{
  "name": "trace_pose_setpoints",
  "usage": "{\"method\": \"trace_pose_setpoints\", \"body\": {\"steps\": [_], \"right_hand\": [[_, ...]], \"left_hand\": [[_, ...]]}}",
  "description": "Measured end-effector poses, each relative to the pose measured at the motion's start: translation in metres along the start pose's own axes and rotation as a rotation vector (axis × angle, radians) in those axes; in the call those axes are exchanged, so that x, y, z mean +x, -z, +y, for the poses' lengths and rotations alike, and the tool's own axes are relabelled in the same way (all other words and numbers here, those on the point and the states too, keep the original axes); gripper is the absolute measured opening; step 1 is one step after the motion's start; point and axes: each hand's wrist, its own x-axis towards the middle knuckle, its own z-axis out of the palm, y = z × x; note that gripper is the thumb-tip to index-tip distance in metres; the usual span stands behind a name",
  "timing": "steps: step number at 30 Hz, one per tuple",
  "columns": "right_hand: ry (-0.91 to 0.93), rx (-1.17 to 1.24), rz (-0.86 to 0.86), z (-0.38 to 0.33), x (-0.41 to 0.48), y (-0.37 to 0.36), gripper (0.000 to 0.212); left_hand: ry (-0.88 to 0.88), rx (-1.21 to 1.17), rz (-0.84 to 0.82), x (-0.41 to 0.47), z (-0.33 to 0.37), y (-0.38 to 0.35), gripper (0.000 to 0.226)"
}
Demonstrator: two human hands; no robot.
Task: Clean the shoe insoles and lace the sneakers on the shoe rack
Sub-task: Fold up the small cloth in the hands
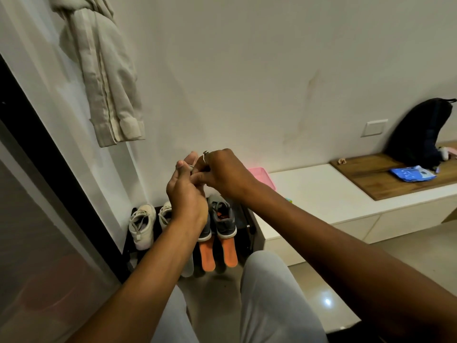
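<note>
OK, both hands up at frame centre, above the rack. Left grip [186,191]: fingers straight and pointing up, spread apart, a thin grey lace [190,166] lying across the fingertips. Right grip [222,172]: fingers curled, clamped on the same lace just at 3 o'clock of the left fingertips, the two hands touching. Shoe rack [243,214] sits at 6 o'clock of the hands, against the wall. On it: white sneakers [142,224] at 8 o'clock, grey sneakers [223,219] directly below the right wrist. Two orange insoles [207,256] stick out under the grey pair's heels, with a pale insole [187,268] just at their 9 o'clock. Pale jacket [108,78] hangs at 11 o'clock. Wooden desk [371,179] at 3 o'clock carries a dark backpack [418,134] and a blue packet [413,174].
</note>
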Motion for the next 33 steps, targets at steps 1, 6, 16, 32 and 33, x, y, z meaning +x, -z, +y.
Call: {"method": "trace_pose_setpoints", "body": {"steps": [1,6,16,32,33], "right_hand": [[-0.002,0.015,0.008,0.002,0.001,-0.002,0.012],[0.043,-0.050,0.028,0.002,-0.008,-0.020,0.013],[0.064,0.101,0.112,0.011,-0.021,-0.029,0.012],[0.033,-0.294,0.179,0.007,-0.014,-0.031,0.024],[0.036,-0.320,0.201,0.006,-0.015,-0.032,0.023]], "left_hand": [[0.024,-0.001,0.003,-0.001,-0.003,0.000,0.032],[0.138,-0.033,0.040,0.002,-0.008,0.005,0.031],[0.144,-0.059,0.059,-0.001,-0.006,0.006,0.031],[0.114,-0.053,0.097,-0.006,-0.014,-0.007,0.035],[0.104,-0.060,0.106,-0.005,-0.016,-0.008,0.036]]}}
